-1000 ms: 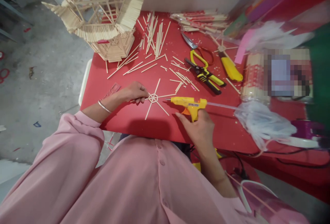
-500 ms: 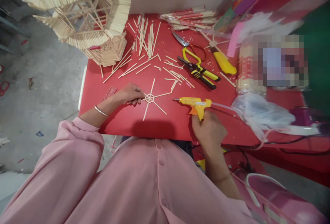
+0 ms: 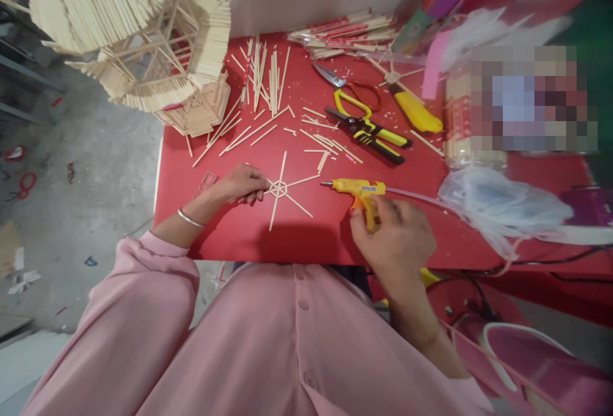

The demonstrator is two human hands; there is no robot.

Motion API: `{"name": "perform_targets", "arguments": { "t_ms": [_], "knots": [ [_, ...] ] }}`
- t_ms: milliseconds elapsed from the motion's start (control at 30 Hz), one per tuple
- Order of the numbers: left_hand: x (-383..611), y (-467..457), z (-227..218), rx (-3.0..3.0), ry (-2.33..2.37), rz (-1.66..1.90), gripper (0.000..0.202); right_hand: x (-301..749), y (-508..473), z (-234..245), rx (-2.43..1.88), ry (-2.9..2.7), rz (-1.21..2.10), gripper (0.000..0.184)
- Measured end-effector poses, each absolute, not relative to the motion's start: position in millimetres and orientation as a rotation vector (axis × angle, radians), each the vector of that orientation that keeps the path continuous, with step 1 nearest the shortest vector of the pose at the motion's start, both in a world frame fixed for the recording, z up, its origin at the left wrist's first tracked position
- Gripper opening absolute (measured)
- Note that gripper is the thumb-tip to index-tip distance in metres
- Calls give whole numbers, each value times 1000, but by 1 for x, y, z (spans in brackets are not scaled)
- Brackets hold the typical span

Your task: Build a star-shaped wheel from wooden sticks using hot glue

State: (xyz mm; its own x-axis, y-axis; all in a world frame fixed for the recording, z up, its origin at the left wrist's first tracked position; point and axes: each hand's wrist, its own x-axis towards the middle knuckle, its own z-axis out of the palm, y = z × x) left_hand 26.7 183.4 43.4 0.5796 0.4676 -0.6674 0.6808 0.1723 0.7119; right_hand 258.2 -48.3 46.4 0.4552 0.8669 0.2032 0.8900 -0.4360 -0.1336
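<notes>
A star of thin wooden sticks (image 3: pixel 279 189) with a small hexagon at its hub lies on the red table (image 3: pixel 239 237). My left hand (image 3: pixel 244 183) pinches the star's left spoke and holds it flat. My right hand (image 3: pixel 397 240) is wrapped round the handle of a yellow glue gun (image 3: pixel 357 189). The gun's nozzle points left, a short gap from the star's right spoke.
A large stick-built model (image 3: pixel 143 52) stands at the table's far left corner. Loose sticks (image 3: pixel 268 78), yellow-handled cutters (image 3: pixel 368 129), scissors (image 3: pixel 335 78) and a yellow knife (image 3: pixel 416 113) lie behind. A crumpled plastic bag (image 3: pixel 498 208) sits to the right, cables beneath it.
My right hand closed round the glue gun's handle and shifted a little right. The left hand stayed on the star. The view drifted slightly.
</notes>
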Motion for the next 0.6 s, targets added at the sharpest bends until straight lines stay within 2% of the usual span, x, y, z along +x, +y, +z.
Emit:
{"name": "perform_targets", "arguments": {
  "t_ms": [100,300,600],
  "knots": [
    [26,184,41,1452,1058,-213,32,233,-29,45,-2196,-1716,-35,28],
    [26,184,42,1460,1073,-212,35,187,16,22,-1753,-1951,-53,29],
    [26,182,46,1441,1058,-206,34,173,16,2,-1546,-2063,-7,29]
  ]
}}
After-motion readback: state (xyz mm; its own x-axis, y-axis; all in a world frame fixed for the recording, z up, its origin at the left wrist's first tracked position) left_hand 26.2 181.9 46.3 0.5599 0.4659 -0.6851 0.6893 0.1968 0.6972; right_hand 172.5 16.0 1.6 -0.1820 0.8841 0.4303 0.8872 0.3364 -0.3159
